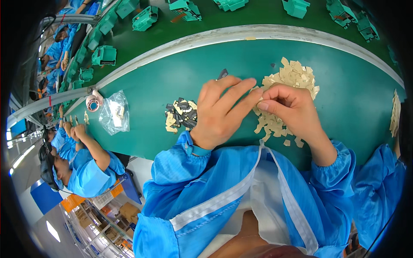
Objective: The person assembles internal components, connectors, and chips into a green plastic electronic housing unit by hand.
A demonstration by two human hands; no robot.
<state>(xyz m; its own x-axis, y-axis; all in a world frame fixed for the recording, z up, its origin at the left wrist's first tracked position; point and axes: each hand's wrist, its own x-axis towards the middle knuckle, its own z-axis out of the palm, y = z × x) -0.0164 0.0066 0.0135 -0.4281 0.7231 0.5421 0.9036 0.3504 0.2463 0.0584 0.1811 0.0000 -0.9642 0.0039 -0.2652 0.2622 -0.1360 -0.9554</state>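
My left hand (223, 107) reaches over the green table from the left, back of the hand up. Its two nearest-to-view fingers stretch out to the right, and its index fingertip meets the fingers of my right hand (292, 105). The left thumb is hidden below. My right thumb and index finger are pinched together; whatever lies between the hands is too small and covered to name. A heap of small cream-coloured flat pieces (297, 74) spreads beyond and beneath my right hand. Left of my left wrist lies a pile of small black and cream pieces (180, 114). A black piece (223, 74) shows just beyond my left hand.
A clear plastic bag (115, 112) and a tape roll (93, 103) lie at the left. Beyond a metal rail (258, 32), teal plastic housings (185, 9) stand on a green surface. Co-workers in blue (92, 167) sit to my left; another blue sleeve (378, 193) is at right.
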